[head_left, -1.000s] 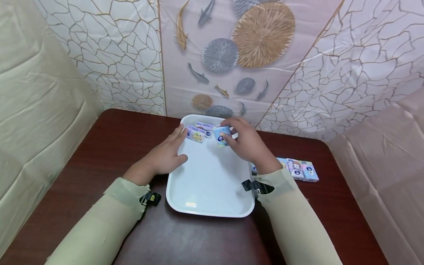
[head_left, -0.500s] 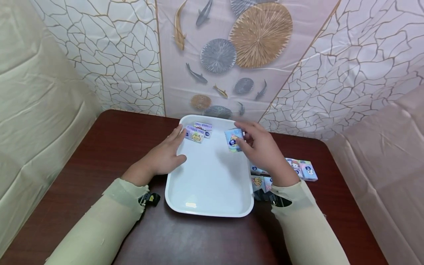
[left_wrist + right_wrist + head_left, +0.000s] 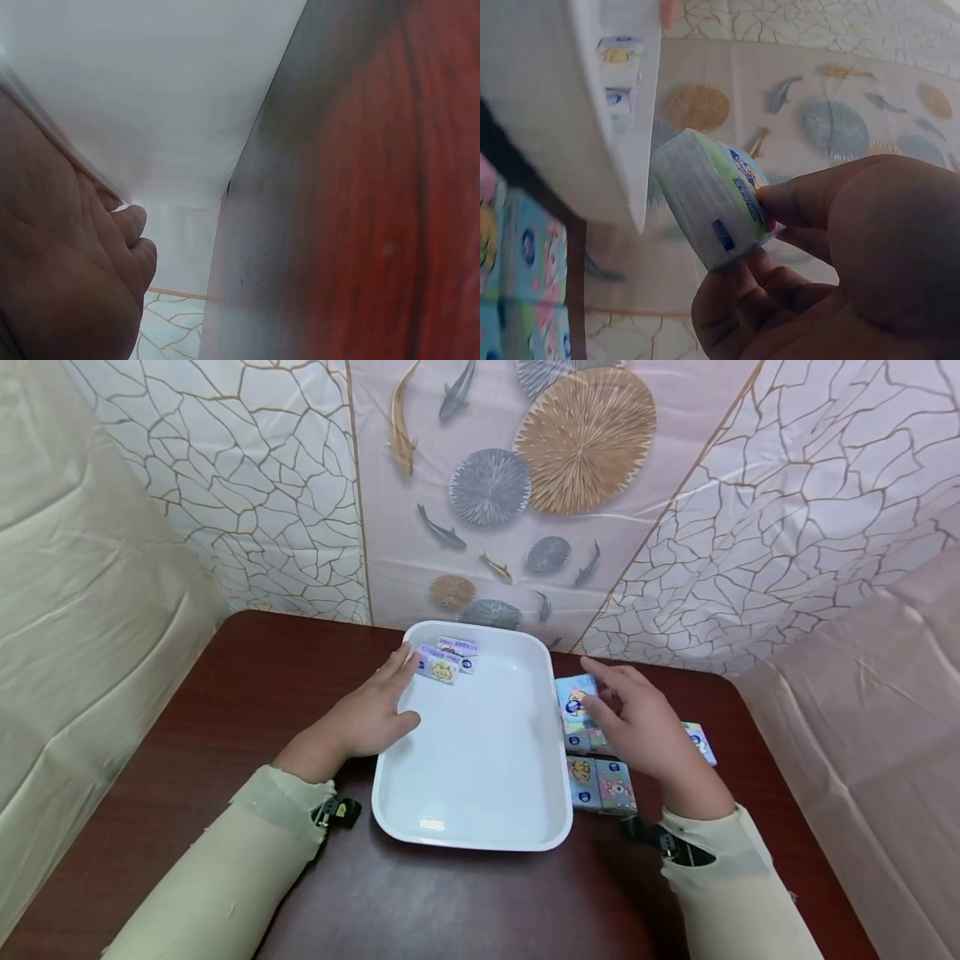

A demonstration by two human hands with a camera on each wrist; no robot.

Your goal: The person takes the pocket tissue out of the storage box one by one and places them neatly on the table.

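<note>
My right hand (image 3: 647,723) pinches a small blue pocket tissue pack (image 3: 573,695) between thumb and fingers, just right of the white tray (image 3: 480,777). In the right wrist view the pack's clear wrapped side (image 3: 697,196) shows folded white tissues, and it is raised beside the tray wall. My left hand (image 3: 367,708) rests at the tray's left rim with its fingers straight. The left wrist view has its palm (image 3: 67,247) against the tray's outer side. Two lilac tissue packs, one overlapping the other (image 3: 442,668), lie in the tray's far left corner.
More tissue packs (image 3: 600,785) are laid out on the dark wooden table (image 3: 225,693) along the tray's right side, some hidden under my right hand and forearm. A patterned cloth wall (image 3: 480,568) stands behind the table, with padded panels at both sides.
My right hand has carried the blue tissue pack from over the far part of the tray rightward, past the right rim. My left hand stays at the left rim; the packs in the tray lie still.
</note>
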